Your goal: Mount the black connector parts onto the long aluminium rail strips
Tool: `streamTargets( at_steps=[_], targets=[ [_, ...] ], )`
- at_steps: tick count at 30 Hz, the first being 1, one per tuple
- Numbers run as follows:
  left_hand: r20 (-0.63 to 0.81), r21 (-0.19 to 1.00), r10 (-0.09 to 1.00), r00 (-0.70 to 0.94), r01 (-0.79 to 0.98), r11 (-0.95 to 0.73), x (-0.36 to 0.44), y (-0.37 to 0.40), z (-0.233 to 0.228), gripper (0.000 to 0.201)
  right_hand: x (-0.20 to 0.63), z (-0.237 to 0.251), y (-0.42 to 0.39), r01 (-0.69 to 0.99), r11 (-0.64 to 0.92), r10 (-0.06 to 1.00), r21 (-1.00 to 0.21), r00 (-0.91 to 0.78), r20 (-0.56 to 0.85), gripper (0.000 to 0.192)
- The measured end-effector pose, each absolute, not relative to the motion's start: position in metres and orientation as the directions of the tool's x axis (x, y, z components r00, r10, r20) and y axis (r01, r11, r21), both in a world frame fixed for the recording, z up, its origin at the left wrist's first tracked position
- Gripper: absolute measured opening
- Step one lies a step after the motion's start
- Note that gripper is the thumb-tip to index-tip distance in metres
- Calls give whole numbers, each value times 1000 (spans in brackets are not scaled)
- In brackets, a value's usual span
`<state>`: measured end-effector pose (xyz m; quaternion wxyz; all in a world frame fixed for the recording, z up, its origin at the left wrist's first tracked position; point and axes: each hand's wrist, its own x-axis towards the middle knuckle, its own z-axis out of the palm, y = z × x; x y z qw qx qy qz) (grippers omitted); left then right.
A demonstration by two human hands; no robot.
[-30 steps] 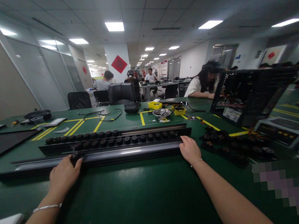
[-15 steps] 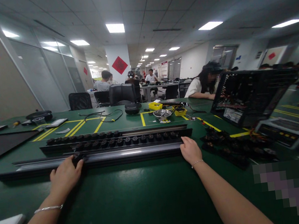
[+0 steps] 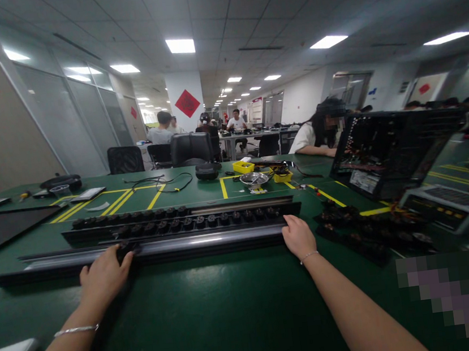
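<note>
A long black rail (image 3: 208, 241) with a shiny inner channel lies crosswise in front of me. My left hand (image 3: 107, 268) is closed on a small black part (image 3: 129, 249) sitting in the rail's channel, left of the middle. My fingers hide some of this part, so its exact shape is unclear. At the rail's right end, my right hand (image 3: 298, 236) grips the tip, fingers curled over its far side. Just behind lies another black rail (image 3: 242, 204), with rows of small black round parts (image 3: 200, 222) along it.
To the right are a heap of black parts (image 3: 364, 228), an open computer case (image 3: 394, 150) and a power supply unit (image 3: 447, 206). Further back stand a metal bowl (image 3: 254, 180), yellow bins (image 3: 243, 166) and a black cable (image 3: 160, 180). A person (image 3: 314, 131) leans on the table's far side.
My left hand has shifted slightly to the right along the rail, with the small black part. My right hand keeps its hold on the rail's end.
</note>
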<state>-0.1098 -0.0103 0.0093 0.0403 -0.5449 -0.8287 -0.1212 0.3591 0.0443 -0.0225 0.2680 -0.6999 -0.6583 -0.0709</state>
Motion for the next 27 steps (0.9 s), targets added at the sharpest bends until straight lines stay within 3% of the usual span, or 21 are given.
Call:
streamTargets(
  at_steps=[13, 27],
  targets=[
    [207, 153, 901, -382, 922, 356, -107, -10, 8, 60, 358, -20, 43, 954, -8, 892, -301, 143, 430, 49],
    [327, 90, 916, -230, 973, 212, -108, -7, 2, 60, 360, -23, 45, 964, 9, 876, -265, 120, 468, 48]
  ],
)
